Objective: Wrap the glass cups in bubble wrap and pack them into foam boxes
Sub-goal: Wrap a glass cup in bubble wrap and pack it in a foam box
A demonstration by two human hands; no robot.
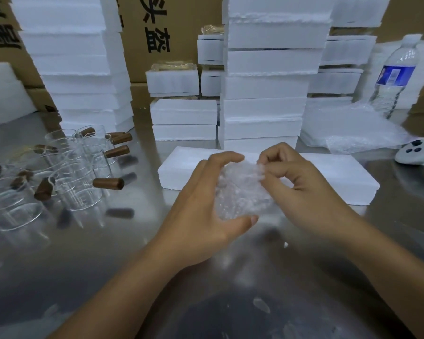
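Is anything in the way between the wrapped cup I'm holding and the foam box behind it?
Nothing visible: the left hand and right hand hold the wrapped cup right in front of the foam box.

Bare forearms rise from 7 and 5 o'clock, the left hand [206, 199] cupped at 9 o'clock of a bubble-wrap bundle [240, 192], thumb under and fingers arched over it, the right hand [299, 189] at 3 o'clock pinching its top edge with curled fingertips.

bare left grip [201, 204], bare right grip [301, 184], bare forearms [137, 277], short plain fingernails [254, 218]
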